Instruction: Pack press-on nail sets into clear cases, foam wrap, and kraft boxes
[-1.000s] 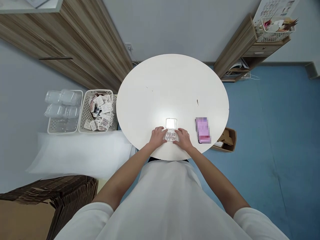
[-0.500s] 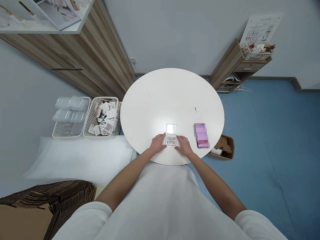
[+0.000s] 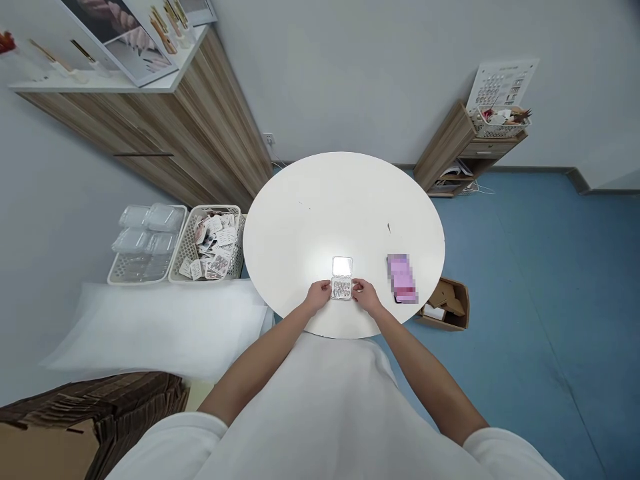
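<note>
A small clear case of press-on nails lies near the front edge of the round white table. Its hinged lid is tipped back, away from me, and two rows of small nail-shaped pieces show inside. At the left edge of the case is my left hand, fingers curled in and touching its side. My right hand grips the opposite edge in the same way, the fingertips against the plastic. The case sits between both hands.
On the table's right lies a phone with a blurred screen. A cardboard box stands on the floor beside it. Left are a basket of cards, a basket of clear packaging, white sheets and stacked cardboard.
Both hands have curled their fingers in from a more stretched pose and now pinch the sides of the case. My view has tilted up slightly, so everything sits lower.
</note>
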The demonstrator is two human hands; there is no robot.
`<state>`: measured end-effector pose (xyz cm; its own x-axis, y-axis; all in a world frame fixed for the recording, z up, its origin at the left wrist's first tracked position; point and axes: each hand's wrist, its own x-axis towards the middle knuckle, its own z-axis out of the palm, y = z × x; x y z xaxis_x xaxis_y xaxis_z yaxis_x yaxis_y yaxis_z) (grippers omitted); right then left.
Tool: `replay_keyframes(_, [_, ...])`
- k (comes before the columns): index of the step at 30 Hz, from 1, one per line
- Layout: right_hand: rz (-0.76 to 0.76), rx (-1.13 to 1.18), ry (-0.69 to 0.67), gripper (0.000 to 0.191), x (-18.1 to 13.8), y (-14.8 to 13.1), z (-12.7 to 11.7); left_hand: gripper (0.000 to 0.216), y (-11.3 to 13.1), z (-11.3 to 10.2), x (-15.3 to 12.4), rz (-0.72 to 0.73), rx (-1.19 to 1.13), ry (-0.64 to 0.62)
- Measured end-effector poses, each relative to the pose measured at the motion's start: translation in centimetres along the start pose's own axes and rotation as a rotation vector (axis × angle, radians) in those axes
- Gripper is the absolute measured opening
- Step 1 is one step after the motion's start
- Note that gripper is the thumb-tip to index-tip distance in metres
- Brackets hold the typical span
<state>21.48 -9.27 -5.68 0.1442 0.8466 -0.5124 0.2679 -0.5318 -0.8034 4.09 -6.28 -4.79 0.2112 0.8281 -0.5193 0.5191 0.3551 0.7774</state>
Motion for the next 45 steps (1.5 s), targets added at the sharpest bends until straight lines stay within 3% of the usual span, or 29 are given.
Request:
replay_keyframes(7, [-0.034, 0.251, -0.086, 0.041, -2.7, -1.5, -0.9, 0.032, 0.5, -1.5, -1.3, -0.088, -0.461, -0.081])
replay_keyframes(12, [-0.075, 0.390, -0.151, 0.041, -4.1, -3.1, -2.1, 0.036, 1.5, -2.9, -2.1, -0.077, -0.558, -0.157])
replay_keyframes(17, [-0.036, 0.511, -0.290, 0.035, -3.7, -4.8, -3.7, 0.034, 2.9, -3.8, -2.8, -0.042, -0.716, -0.235])
replay_keyframes(23, [-0.026, 0.590, -0.319, 0.033, -2.3, -7.2, -4.5, 0.032, 4.3, -4.3, -4.0, -0.050, -0.780, -0.254])
replay_keyframes(30, [-0.086, 0.615, -0.301, 0.032, -2.7, -8.8, -4.1, 0.028, 5.3, -4.5, -4.8, -0.054, -0.852, -0.230])
replay_keyframes(45, [-0.115, 0.709, -0.294, 0.017, -4.7, -7.5, -5.5, 0.022, 6.3, -2.7, -5.6, -0.031, -0.923, -0.237])
